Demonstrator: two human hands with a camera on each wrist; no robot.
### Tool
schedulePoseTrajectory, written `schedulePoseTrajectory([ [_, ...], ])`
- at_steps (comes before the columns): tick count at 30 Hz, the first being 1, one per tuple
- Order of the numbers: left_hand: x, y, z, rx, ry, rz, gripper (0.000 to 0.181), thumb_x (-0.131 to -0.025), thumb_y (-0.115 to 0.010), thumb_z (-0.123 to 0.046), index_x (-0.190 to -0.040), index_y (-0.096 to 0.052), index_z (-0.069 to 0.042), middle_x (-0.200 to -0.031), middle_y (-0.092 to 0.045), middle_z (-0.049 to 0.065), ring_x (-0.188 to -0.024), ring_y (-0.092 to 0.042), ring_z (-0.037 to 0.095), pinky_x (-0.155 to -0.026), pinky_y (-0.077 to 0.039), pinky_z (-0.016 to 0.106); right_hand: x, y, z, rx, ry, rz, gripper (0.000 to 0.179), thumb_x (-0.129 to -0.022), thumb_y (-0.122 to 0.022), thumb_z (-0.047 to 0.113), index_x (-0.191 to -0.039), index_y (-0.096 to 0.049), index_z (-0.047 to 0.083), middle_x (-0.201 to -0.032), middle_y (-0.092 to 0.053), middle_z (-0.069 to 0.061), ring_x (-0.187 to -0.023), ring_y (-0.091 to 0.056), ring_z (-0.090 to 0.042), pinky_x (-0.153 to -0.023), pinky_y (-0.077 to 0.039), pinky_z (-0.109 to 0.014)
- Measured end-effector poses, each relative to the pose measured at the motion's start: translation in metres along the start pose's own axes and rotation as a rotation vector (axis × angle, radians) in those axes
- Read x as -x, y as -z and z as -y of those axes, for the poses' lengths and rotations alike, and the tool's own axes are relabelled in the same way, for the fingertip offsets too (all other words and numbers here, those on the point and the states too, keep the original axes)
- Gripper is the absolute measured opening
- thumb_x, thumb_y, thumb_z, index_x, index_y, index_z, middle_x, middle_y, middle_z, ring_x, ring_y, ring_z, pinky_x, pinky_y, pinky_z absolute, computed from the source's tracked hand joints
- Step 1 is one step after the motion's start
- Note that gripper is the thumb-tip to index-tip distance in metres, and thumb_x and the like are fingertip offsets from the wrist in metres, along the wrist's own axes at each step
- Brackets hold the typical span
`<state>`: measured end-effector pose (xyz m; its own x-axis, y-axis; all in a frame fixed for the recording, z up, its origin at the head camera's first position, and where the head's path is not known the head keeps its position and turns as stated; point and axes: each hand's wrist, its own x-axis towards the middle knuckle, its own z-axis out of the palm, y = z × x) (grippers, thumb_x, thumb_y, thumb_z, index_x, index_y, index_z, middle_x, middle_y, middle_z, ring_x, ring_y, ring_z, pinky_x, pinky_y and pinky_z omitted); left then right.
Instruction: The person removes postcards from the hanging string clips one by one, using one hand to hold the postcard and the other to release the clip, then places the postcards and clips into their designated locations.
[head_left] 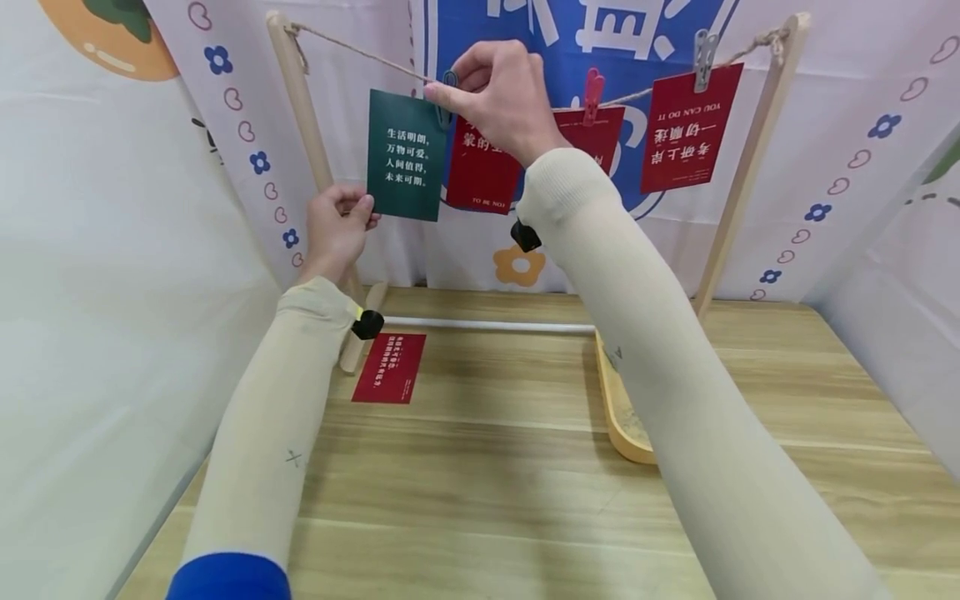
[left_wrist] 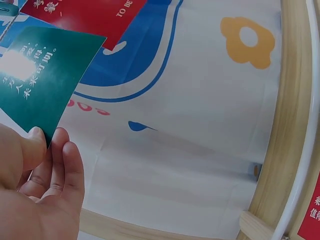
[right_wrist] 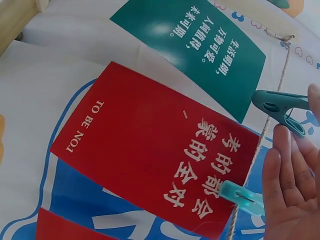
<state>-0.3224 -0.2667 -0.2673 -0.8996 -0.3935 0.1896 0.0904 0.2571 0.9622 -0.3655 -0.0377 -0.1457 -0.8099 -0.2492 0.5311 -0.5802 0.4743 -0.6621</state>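
A dark green card (head_left: 405, 158) with white writing is held up beside the left part of a twine line (head_left: 360, 52). My left hand (head_left: 337, 229) pinches its lower left corner between thumb and fingers. At the card's upper right corner, my right hand (head_left: 510, 100) pinches a teal clothespin (right_wrist: 280, 102). In the right wrist view the clothespin's tip overlaps the card's edge and meets the twine; whether it clamps both I cannot tell. Beside it hangs a red card (right_wrist: 155, 150) held by a lighter teal clothespin (right_wrist: 242, 197); my right hand partly hides this card in the head view.
Further right hang red cards under a pink clothespin (head_left: 592, 96) and a grey clothespin (head_left: 703, 62). Wooden posts (head_left: 757, 158) carry the twine, with a white rod (head_left: 487, 323) low between them. A red card (head_left: 390, 368) and a yellow tray (head_left: 618, 433) lie on the table.
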Motion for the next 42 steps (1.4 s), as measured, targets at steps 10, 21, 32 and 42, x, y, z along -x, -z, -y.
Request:
schedulePoseTrajectory([
  [10,0.007,0.005,0.006,-0.058,-0.005,0.018,0.026,-0.110,-0.054,-0.023,-0.132,-0.061,-0.009,-0.111,-0.064,-0.003,-0.105,-0.066,0.012,-0.107,-0.057,0.028,0.007,0.005,-0.012,0.049,0.007,0.006,0.046,-0.092,-0.081,0.044,-0.128,-0.075,0.016,-0.126,-0.077,-0.002,-0.113,-0.070,-0.012,-0.102,-0.057,-0.021],
  [21,0.009,0.008,0.010,-0.056,0.008,0.016,0.027,-0.110,-0.054,-0.021,-0.133,-0.060,-0.007,-0.107,-0.063,-0.004,-0.100,-0.066,0.009,-0.104,-0.058,0.028,0.018,0.010,-0.032,0.068,-0.028,0.019,0.046,-0.091,-0.081,0.047,-0.126,-0.076,0.017,-0.124,-0.078,-0.001,-0.111,-0.070,-0.011,-0.099,-0.060,-0.025],
  [32,0.014,0.006,0.009,-0.066,0.016,0.031,0.027,-0.110,-0.055,-0.019,-0.133,-0.060,-0.005,-0.109,-0.063,-0.003,-0.106,-0.067,0.014,-0.103,-0.058,0.027,0.028,0.017,-0.046,0.100,-0.060,0.017,0.047,-0.090,-0.081,0.052,-0.122,-0.078,0.017,-0.122,-0.078,-0.001,-0.113,-0.069,-0.010,-0.112,-0.052,-0.026],
  [42,0.019,0.009,0.017,-0.114,0.005,0.046,0.030,-0.111,-0.053,-0.022,-0.135,-0.058,-0.005,-0.111,-0.064,-0.001,-0.104,-0.067,0.011,-0.103,-0.058,0.027,0.034,0.025,-0.056,0.187,-0.118,0.021,0.050,-0.091,-0.079,0.054,-0.121,-0.079,0.015,-0.124,-0.078,0.000,-0.113,-0.068,-0.011,-0.094,-0.062,-0.025],
])
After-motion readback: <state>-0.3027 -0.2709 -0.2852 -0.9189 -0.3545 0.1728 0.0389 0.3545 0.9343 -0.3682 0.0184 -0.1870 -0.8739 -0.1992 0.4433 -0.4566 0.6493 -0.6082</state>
